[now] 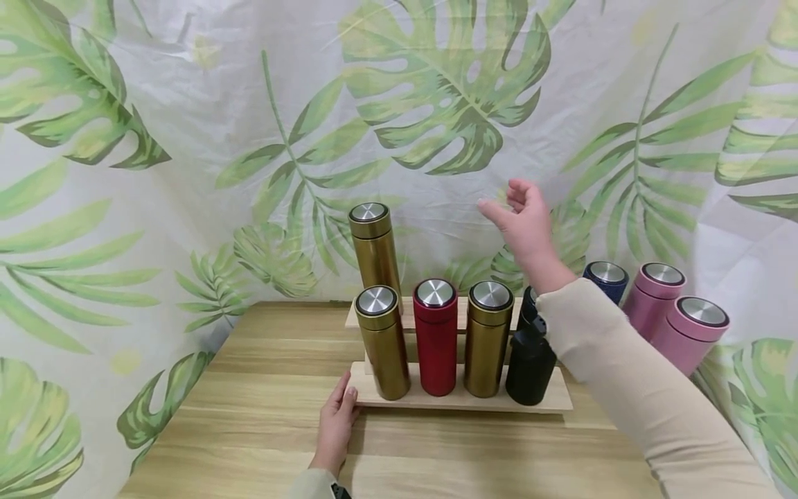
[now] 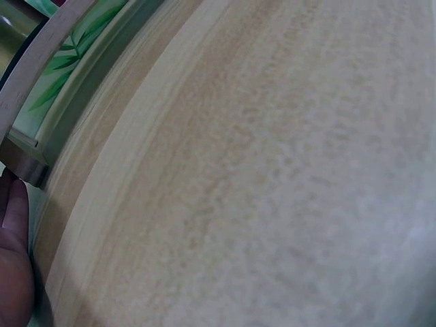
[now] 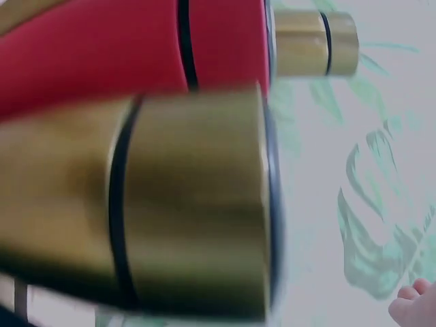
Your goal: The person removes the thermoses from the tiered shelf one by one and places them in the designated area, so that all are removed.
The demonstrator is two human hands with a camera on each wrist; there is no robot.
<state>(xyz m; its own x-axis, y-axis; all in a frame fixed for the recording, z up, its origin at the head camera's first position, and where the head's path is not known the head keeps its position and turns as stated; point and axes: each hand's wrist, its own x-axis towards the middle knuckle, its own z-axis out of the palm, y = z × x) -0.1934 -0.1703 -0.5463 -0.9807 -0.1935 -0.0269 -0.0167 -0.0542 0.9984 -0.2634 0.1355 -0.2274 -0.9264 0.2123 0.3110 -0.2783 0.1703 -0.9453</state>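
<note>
My left hand (image 1: 337,424) touches the left end of the two-tier wooden stand (image 1: 458,398) with its fingers. On the lower tier stand a gold thermos bottle (image 1: 385,353), a red thermos bottle (image 1: 436,350), another gold thermos bottle (image 1: 485,353) and a black thermos bottle (image 1: 530,371), all upright. One more gold thermos bottle (image 1: 377,256) stands at the left of the upper tier. My right hand (image 1: 526,225) is raised above the right part of the upper tier, fingers loosely bent, holding nothing. In the right wrist view its fingertips (image 3: 412,300) show at the lower right corner.
Right of the stand are a dark blue thermos bottle (image 1: 606,278) and two pink ones, the nearer pink thermos bottle (image 1: 688,339) partly behind my right sleeve (image 1: 611,353). A leaf-patterned curtain (image 1: 187,138) hangs behind the wood-grain table (image 1: 249,388).
</note>
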